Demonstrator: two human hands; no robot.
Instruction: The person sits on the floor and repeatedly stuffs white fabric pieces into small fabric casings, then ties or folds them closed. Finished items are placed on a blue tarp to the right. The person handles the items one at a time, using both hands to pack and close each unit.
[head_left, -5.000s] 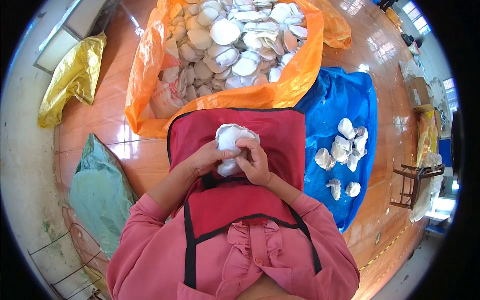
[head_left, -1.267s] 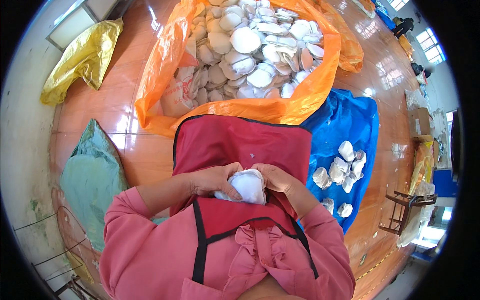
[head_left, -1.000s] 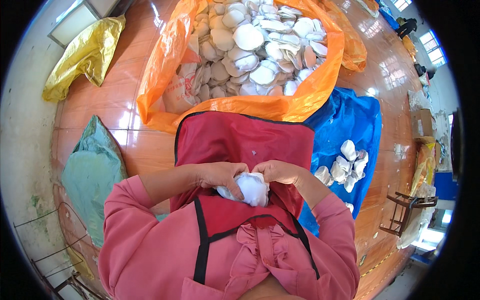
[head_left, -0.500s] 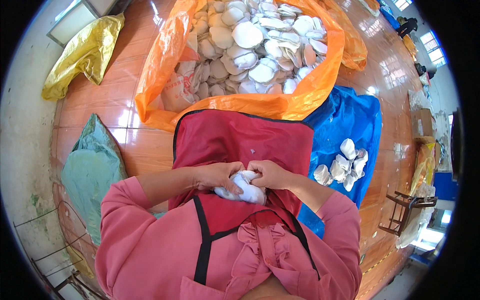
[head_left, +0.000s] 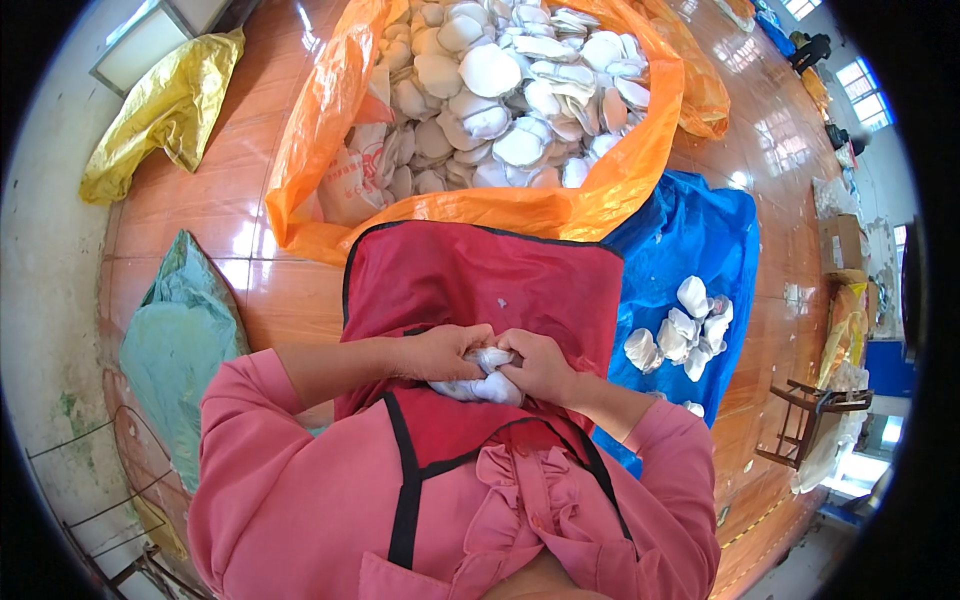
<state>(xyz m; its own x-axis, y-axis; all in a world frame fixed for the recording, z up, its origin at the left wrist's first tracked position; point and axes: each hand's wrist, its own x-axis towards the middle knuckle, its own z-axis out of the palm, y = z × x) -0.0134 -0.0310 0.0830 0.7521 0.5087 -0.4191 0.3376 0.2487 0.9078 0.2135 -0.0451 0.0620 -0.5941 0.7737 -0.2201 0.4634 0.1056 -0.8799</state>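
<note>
A soft white padded fabric piece [head_left: 492, 388] lies bunched over my lap, against the red apron [head_left: 480, 275]. My left hand [head_left: 445, 352] is closed on its left side, fingers curled inward. Gripping the right side is my right hand [head_left: 540, 366], its thumb and fingers pinched near the left hand's fingertips. The hands partly cover the piece, so its full shape is hidden. Beyond my knees an open orange sack [head_left: 520, 212] holds many round white pads [head_left: 490, 70]. To my right, several white pads [head_left: 685, 335] rest in a loose heap on a blue sack [head_left: 725, 215].
A green sack [head_left: 180, 345] lies on the tiled floor at left, and a yellow sack [head_left: 165, 115] is farther off by the wall. At right stand a small wooden stool [head_left: 800, 425] and a cardboard box [head_left: 845, 245]. A wire rack [head_left: 95, 430] stands at lower left.
My hands have turned a little and now cover more of the padded piece, with less of it showing between them. Small white pieces show by my right forearm on the blue sack.
</note>
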